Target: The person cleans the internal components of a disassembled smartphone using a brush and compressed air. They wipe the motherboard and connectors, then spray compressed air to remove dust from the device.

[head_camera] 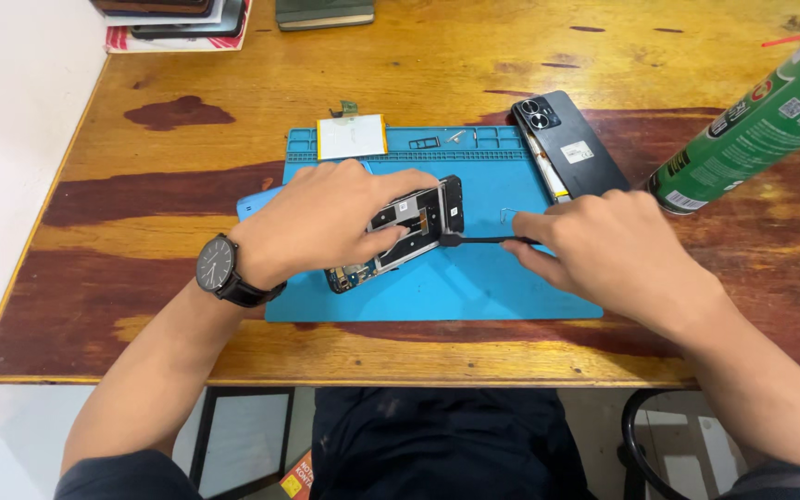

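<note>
An opened phone frame lies tilted on the blue repair mat. My left hand, with a black wristwatch on the wrist, presses down on the frame and grips its sides. My right hand holds a thin black tool whose tip touches the frame's right edge.
A black phone back cover lies at the mat's upper right. A white battery sits at the upper left, with small parts in the mat's tray slots. A green spray can leans at the right. Books stack at the desk's far edge.
</note>
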